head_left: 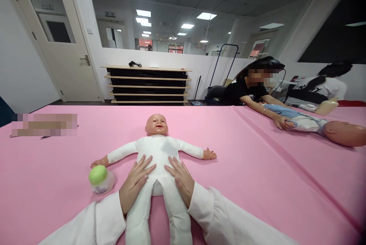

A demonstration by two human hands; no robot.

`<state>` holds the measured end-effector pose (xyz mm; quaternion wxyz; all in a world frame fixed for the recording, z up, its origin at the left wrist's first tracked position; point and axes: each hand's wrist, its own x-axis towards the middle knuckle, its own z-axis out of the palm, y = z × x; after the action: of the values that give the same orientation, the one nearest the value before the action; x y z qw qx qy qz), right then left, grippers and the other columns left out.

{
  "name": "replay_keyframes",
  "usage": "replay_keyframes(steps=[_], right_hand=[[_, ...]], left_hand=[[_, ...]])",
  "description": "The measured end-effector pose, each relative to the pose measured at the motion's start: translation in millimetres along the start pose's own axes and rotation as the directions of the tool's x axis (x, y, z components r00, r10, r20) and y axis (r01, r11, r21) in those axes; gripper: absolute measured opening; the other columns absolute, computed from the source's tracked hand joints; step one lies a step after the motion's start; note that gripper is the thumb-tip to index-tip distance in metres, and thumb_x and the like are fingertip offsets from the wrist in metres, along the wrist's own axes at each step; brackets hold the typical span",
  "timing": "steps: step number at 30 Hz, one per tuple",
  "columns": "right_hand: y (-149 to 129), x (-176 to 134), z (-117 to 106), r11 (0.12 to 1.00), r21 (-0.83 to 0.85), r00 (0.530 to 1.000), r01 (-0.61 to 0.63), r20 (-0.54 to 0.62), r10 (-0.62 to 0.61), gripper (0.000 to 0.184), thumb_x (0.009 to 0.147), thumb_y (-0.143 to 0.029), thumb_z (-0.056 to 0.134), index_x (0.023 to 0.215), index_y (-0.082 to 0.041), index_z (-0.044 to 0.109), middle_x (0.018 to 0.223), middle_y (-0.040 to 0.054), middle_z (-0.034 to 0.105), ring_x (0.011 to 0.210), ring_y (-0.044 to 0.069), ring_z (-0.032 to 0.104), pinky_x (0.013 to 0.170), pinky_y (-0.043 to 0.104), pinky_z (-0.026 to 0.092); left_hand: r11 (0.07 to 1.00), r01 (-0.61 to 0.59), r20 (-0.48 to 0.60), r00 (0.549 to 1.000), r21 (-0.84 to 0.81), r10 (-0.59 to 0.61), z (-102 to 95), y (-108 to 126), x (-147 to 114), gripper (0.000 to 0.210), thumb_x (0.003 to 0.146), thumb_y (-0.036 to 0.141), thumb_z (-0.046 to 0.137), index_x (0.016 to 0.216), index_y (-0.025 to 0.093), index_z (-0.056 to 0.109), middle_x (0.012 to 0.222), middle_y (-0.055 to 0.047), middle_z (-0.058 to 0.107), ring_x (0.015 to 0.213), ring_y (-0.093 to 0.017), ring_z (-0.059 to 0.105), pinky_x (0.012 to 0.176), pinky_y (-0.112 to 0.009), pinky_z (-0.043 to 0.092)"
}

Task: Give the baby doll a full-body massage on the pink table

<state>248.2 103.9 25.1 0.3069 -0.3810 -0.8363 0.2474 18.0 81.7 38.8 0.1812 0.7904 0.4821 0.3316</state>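
Observation:
A baby doll (157, 147) with a white cloth body lies face up on the pink table cover (246, 191), its arms stretched out sideways and its legs toward me. My left hand (135, 180) rests flat on the left side of its lower belly, fingers spread. On the right side, my right hand (181, 178) lies the same way, fingers apart and pointing up toward the chest. Neither hand grips anything. A jar (101, 180) with a green lid stands left of my left hand, close to one of the doll's hands.
To the right, a person in black (246, 88) touches another doll (309, 123) on the same table. Another person in white (323, 86) is behind. A blurred flat item (44, 124) lies at the far left. Stacked shelves (148, 84) stand beyond the table.

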Motion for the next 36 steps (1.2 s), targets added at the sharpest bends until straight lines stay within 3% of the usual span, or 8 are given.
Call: replay_keyframes(steps=[4,7,13,17,22,27,31,36], right_hand=[[6.2,4.9,1.5,0.966,0.138,0.962,-0.220,-0.135,0.238,0.061,0.089,-0.054,0.013,0.135,-0.021,0.035,0.145,0.0053,0.022,0.136,0.022,0.016,0.110,0.053,0.011],[7.0,3.8,-1.5,0.966,0.178,0.944,-0.186,-0.241,0.226,0.059,0.089,-0.052,0.018,0.132,-0.018,0.040,0.142,0.0075,0.030,0.134,0.020,0.023,0.111,0.047,0.020],[-4.6,-4.4,-10.1,0.979,0.007,0.968,0.203,-0.150,-0.199,0.046,0.088,-0.044,0.034,0.127,-0.022,0.047,0.132,0.0069,0.047,0.127,0.022,0.037,0.106,0.045,0.025],[-12.6,-2.6,-11.9,0.982,0.018,0.982,0.188,0.013,-0.188,0.047,0.090,-0.046,0.024,0.125,-0.026,0.048,0.131,0.0036,0.048,0.130,0.020,0.033,0.108,0.046,0.017],[-7.6,4.7,-10.3,0.996,0.046,0.996,0.082,0.023,-0.083,0.053,0.090,-0.051,0.014,0.127,-0.029,0.046,0.139,0.0011,0.037,0.134,0.021,0.023,0.108,0.051,0.010],[2.5,11.5,-5.8,0.993,0.094,0.997,-0.074,-0.025,0.077,0.056,0.089,-0.054,0.016,0.130,-0.028,0.042,0.143,0.0020,0.029,0.135,0.023,0.019,0.109,0.053,0.010],[8.2,11.2,-6.0,0.962,0.196,0.952,-0.189,-0.203,0.228,0.054,0.088,-0.054,0.027,0.126,-0.022,0.048,0.137,0.0065,0.040,0.130,0.021,0.031,0.110,0.047,0.021],[-0.6,22.0,-20.1,0.982,0.181,0.958,-0.054,-0.267,0.102,0.035,0.084,-0.045,0.046,0.102,-0.022,0.065,0.113,0.0080,0.061,0.109,0.023,0.054,0.099,0.045,0.038]], left_hand=[[0.932,0.244,-0.165,0.942,-0.267,-0.294,2.0,-7.4,7.2,0.044,0.092,0.037,0.032,0.133,0.024,0.039,0.141,-0.004,0.034,0.132,-0.019,0.028,0.108,-0.044,0.027],[0.874,0.295,-0.227,0.888,-0.386,-0.400,0.7,-8.6,8.6,0.046,0.091,0.038,0.034,0.133,0.021,0.039,0.138,-0.006,0.039,0.129,-0.019,0.034,0.107,-0.040,0.030],[0.985,-0.011,-0.251,0.967,-0.173,-0.034,1.0,-3.3,-2.2,0.044,0.089,0.035,0.039,0.131,0.024,0.043,0.135,-0.005,0.044,0.127,-0.020,0.037,0.106,-0.041,0.032],[0.972,-0.229,-0.048,0.973,-0.052,0.227,2.4,0.1,-5.1,0.038,0.091,0.035,0.033,0.125,0.029,0.049,0.132,-0.003,0.047,0.129,-0.020,0.034,0.108,-0.046,0.025],[0.990,-0.141,0.068,0.987,-0.024,0.143,-5.1,2.8,0.7,0.038,0.092,0.034,0.029,0.126,0.032,0.047,0.137,0.000,0.039,0.134,-0.022,0.022,0.106,-0.054,0.020],[0.994,0.038,-0.012,0.999,-0.106,-0.040,-3.9,-2.8,8.6,0.039,0.092,0.035,0.030,0.127,0.030,0.045,0.142,-0.001,0.031,0.134,-0.023,0.019,0.105,-0.053,0.024],[0.961,0.139,-0.146,0.973,-0.241,-0.177,2.3,-14.6,12.6,0.040,0.090,0.034,0.038,0.128,0.025,0.045,0.139,-0.003,0.038,0.131,-0.019,0.030,0.107,-0.045,0.028],[0.979,0.095,-0.301,0.942,-0.181,-0.147,-6.2,-11.5,21.8,0.036,0.086,0.034,0.043,0.115,0.019,0.058,0.123,-0.004,0.057,0.120,-0.021,0.047,0.104,-0.041,0.036]])
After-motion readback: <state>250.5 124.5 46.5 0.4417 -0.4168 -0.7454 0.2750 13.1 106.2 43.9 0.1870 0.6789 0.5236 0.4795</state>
